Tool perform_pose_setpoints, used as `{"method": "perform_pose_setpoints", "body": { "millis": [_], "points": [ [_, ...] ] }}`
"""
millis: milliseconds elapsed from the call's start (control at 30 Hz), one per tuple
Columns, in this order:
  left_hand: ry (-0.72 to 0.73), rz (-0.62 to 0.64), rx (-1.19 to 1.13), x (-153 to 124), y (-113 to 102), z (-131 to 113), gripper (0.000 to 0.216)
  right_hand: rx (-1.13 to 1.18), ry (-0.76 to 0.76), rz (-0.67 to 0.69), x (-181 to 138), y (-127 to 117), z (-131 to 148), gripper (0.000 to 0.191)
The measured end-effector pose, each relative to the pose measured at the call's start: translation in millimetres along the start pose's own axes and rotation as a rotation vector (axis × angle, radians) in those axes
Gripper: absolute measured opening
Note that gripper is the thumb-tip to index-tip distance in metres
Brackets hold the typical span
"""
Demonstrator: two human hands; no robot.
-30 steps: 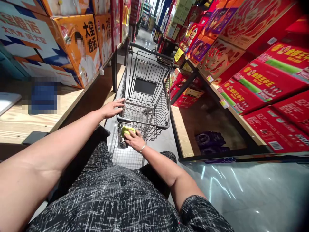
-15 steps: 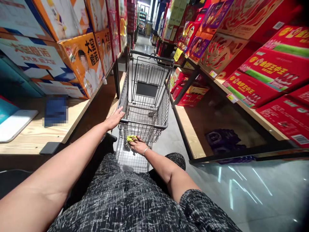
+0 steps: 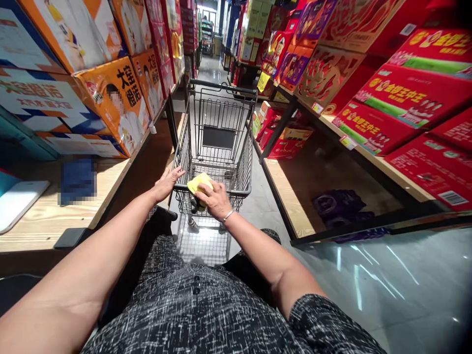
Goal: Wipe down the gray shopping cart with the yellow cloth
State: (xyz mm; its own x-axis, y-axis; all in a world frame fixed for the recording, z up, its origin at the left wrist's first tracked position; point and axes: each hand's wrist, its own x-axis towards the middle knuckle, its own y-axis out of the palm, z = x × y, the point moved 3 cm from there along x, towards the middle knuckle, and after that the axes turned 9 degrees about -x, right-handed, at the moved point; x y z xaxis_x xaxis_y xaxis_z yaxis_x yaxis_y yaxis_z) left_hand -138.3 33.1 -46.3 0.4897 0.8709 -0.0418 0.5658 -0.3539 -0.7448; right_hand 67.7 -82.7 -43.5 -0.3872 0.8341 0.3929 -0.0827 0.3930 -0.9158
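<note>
Head: hands (image 3: pixel 216 199) on cart (image 3: pixel 217 128), seemingly

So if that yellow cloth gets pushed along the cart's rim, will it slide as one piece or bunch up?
Probably bunch up. The yellow cloth already lies crumpled and folded under the right hand, so it looks soft and floppy. It is likely light, draping over the thin wire rim of the shopping cart. It could snag on the wire grid; the left hand rests at the corner.

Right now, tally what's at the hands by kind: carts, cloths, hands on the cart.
Shopping cart: 1
Yellow cloth: 1, under the right hand on the near rim
Hands on the cart: 2, the left hand open on the rim corner
Total: 4
</note>
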Motion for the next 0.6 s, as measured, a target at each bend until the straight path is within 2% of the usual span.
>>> {"method": "perform_pose_setpoints", "body": {
  "millis": [100, 200, 300, 367, 433, 533, 600],
  "points": [
    [-0.012, -0.029, 0.035, 2, -2, 2, 0.071, -0.059, 0.054, -0.021, -41, -13, -40, 0.032],
    [0.027, -0.008, 0.1, 2, -3, 2, 0.065, -0.113, 0.125, -0.07, -82, -26, -77, 0.033],
    [0.067, -0.019, 0.181, -2, -3, -2, 0.06, -0.156, 0.227, -0.155, -108, -27, -94, 0.033],
    [0.1, -0.081, 0.238, -5, -2, -7, 0.055, -0.166, 0.274, -0.214, -112, -18, -90, 0.034],
    [0.152, -0.154, 0.266, -8, 1, -12, 0.049, -0.161, 0.256, -0.282, -103, -5, -75, 0.034],
    [0.224, -0.155, 0.214, -9, 9, -13, 0.041, -0.129, 0.1, -0.34, -72, 22, -42, 0.035],
    [0.268, -0.11, 0.156, -7, 13, -9, 0.043, -0.073, -0.032, -0.298, -49, 45, -18, 0.035]
  ]
}}
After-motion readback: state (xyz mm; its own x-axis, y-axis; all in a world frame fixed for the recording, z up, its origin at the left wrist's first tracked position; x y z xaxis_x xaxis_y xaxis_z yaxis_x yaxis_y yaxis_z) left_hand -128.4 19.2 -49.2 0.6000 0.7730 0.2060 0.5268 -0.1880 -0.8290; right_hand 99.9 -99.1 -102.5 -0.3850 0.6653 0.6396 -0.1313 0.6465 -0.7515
